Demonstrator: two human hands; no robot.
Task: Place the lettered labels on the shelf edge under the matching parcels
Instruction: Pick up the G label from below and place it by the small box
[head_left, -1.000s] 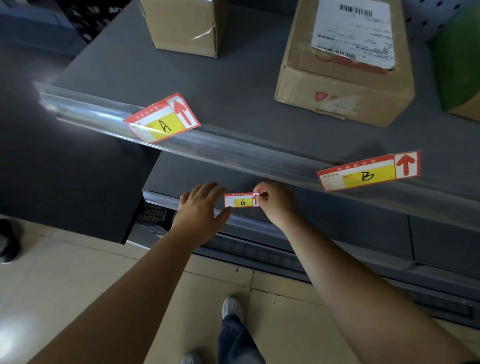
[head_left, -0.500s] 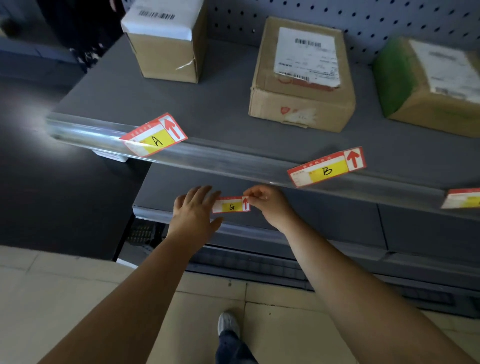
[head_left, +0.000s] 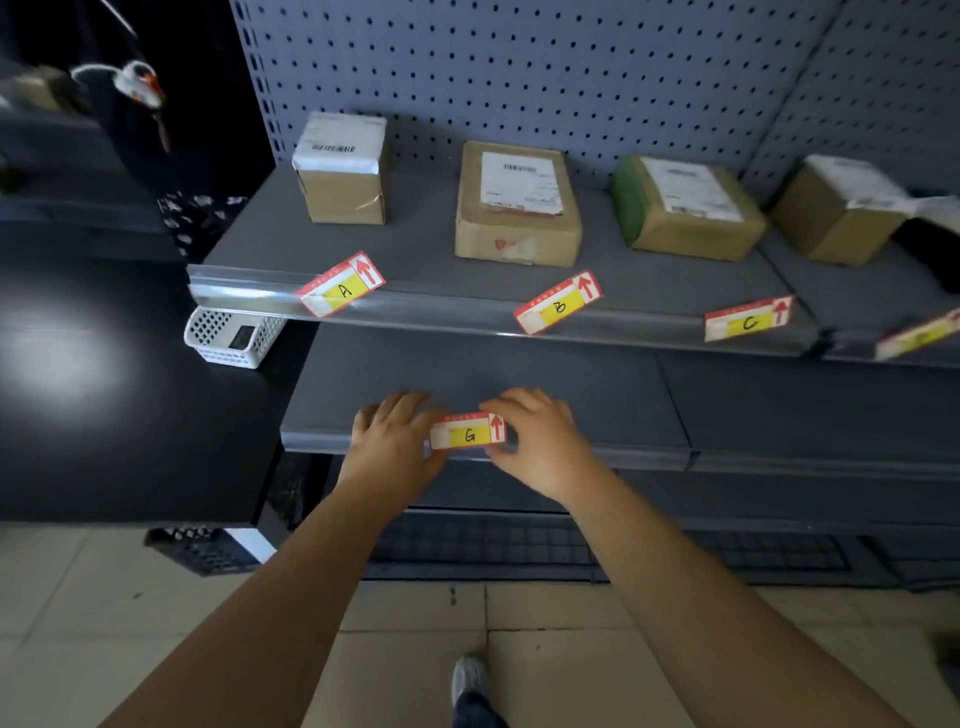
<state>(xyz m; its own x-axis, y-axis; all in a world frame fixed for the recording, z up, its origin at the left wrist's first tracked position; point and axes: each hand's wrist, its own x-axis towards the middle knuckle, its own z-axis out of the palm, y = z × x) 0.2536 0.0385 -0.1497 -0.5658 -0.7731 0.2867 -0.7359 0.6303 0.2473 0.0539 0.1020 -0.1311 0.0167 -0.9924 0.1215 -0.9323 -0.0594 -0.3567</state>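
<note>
A red, white and yellow label marked G (head_left: 467, 431) sits at the front edge of the lower shelf (head_left: 571, 400). My right hand (head_left: 535, 441) pinches its right end; my left hand (head_left: 392, 439) holds its left end. On the upper shelf's clear edge strip (head_left: 441, 312), labels A (head_left: 343, 285), B (head_left: 558, 302) and C (head_left: 748, 319) sit tilted below three cardboard parcels: a small one (head_left: 343, 171), a flat one (head_left: 517, 205) and a green-sided one (head_left: 685, 208). A fourth parcel (head_left: 839, 210) and a blurred label (head_left: 917, 335) are at far right.
A white perforated basket (head_left: 231, 338) sits on a dark counter (head_left: 130, 415) left of the shelves. Grey pegboard (head_left: 519, 67) backs the shelving. A dark crate (head_left: 202, 548) stands on the tiled floor (head_left: 415, 649), and my shoe (head_left: 467, 680) shows below.
The view has tilted up and pulled back, so the pegboard and more parcels and labels show. My left hand has closed in onto the G label's left end; the right hand still pinches it.
</note>
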